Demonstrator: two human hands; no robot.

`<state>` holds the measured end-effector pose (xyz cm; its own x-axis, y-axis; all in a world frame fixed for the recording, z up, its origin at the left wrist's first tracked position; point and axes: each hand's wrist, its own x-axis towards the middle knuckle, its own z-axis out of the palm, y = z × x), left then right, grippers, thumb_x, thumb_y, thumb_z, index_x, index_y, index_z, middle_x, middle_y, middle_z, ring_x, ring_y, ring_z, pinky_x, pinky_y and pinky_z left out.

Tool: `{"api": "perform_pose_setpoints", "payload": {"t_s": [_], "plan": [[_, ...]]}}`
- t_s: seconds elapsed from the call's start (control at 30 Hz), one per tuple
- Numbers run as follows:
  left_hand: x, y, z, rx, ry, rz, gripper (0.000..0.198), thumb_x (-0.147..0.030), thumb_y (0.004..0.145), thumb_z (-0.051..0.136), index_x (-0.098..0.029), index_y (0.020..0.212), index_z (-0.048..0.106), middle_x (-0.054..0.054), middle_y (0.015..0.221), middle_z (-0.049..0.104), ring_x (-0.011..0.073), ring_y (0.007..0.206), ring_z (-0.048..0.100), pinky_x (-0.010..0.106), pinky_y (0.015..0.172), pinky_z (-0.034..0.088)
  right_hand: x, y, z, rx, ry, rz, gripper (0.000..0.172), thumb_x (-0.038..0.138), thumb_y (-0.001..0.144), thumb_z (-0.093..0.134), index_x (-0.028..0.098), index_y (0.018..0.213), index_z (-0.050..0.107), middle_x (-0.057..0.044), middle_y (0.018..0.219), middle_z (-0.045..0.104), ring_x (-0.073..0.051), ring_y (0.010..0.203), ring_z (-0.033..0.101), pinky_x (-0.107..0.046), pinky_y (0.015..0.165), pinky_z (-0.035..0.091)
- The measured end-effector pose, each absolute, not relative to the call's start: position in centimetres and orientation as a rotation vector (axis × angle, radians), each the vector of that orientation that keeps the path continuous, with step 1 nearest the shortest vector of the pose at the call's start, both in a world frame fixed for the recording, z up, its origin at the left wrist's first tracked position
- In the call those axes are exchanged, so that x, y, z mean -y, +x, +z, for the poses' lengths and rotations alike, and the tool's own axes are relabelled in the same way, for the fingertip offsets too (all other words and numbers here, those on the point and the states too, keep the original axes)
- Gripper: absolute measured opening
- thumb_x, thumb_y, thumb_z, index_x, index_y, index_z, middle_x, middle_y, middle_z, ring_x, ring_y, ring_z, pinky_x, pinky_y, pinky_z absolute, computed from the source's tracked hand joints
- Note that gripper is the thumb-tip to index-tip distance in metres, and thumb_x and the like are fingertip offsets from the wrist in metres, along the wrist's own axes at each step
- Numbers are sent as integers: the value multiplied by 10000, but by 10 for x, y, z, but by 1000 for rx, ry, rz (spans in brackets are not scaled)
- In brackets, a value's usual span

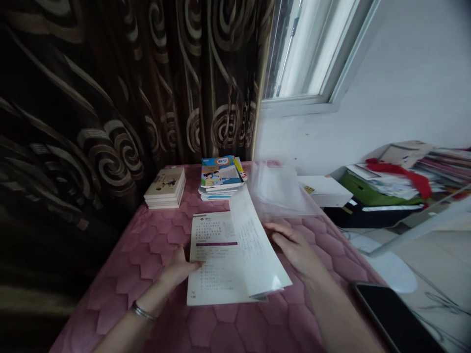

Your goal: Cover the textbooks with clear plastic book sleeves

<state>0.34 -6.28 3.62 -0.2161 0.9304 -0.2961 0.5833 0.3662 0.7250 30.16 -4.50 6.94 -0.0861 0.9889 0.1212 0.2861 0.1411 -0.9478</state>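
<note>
An open book [215, 257] lies on the pink quilted cover [147, 255]. My left hand [178, 269] rests on the book's left edge with its fingers flat on the page. My right hand [294, 247] reaches under a raised page or cover [257, 245] that stands tilted up along the book's right side; its fingers are spread, partly hidden by the page. A bracelet sits on my left wrist.
Two stacks of books [165, 188] [221, 177] sit at the back by the dark curtain [91, 98]. Clear plastic sleeves [279, 189] lie behind the open book. A white box [326, 190], piled papers [397, 176] and a dark phone [393, 318] are to the right.
</note>
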Motion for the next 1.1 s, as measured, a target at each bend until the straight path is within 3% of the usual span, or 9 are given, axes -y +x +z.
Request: {"api": "perform_pose_setpoints", "payload": {"t_s": [0.13,0.27,0.33,0.43,0.5,0.57,0.77,0.97,1.1], "plan": [[64,-6,45,-1772,1271,809,300,-181,639,647,-169,930,574,84,935,730,255,909,688,347,767,541,45,303,69,1539,-1281,1018,354,233,788,425,257,970,727,-33,1011,735,-237,956,671,-426,874,543],[63,-59,79,-2038,1504,892,245,-219,637,630,-194,877,592,70,965,714,277,1006,656,339,815,530,46,302,70,1683,-1239,1093,405,206,770,421,243,1022,736,-23,1021,737,-236,964,669,-413,892,528],[62,-93,95,-2139,1544,856,338,-270,683,606,-187,1009,576,64,944,708,261,937,673,345,784,537,45,297,67,1850,-1191,1160,438,183,754,435,243,1077,725,-9,1025,738,-231,976,665,-400,901,518],[62,-129,102,-2323,1514,633,451,-286,735,573,-154,1164,523,85,931,716,266,860,691,377,763,543,44,283,55,2063,-1189,1244,479,121,735,443,263,1098,721,16,978,748,-205,884,682,-331,810,532],[63,-132,93,-2480,1607,454,442,-282,769,551,-140,1187,536,148,1069,695,317,971,672,447,834,526,44,273,46,2133,-1252,1283,515,64,710,425,263,1072,732,23,873,753,-173,750,683,-272,708,520],[67,-112,75,-2541,1863,390,416,-275,817,499,-141,1207,553,189,1253,612,359,1156,585,520,946,465,43,266,40,2168,-1322,1298,530,27,688,419,251,1043,742,22,779,743,-149,664,667,-235,641,488],[100,23,37,-1572,2434,365,490,-339,909,441,-242,1389,463,68,1547,343,249,1434,273,443,1150,306,43,271,42,2267,-1490,1042,457,60,694,528,268,1037,747,6,809,741,-159,722,667,-229,648,464],[116,83,22,-1433,2402,131,834,-609,768,607,-162,1442,402,173,1576,205,378,1455,129,610,1163,137,37,284,32,2274,-1604,720,350,218,727,665,305,1061,725,-2,948,725,-181,823,663,-277,741,497],[116,83,5,-1464,2446,179,703,-496,839,557,-176,1444,397,145,1586,190,356,1462,112,606,1162,155,31,279,24,2207,-1649,629,346,250,807,636,257,1150,681,-60,1103,674,-194,933,649,-293,804,499]]}}
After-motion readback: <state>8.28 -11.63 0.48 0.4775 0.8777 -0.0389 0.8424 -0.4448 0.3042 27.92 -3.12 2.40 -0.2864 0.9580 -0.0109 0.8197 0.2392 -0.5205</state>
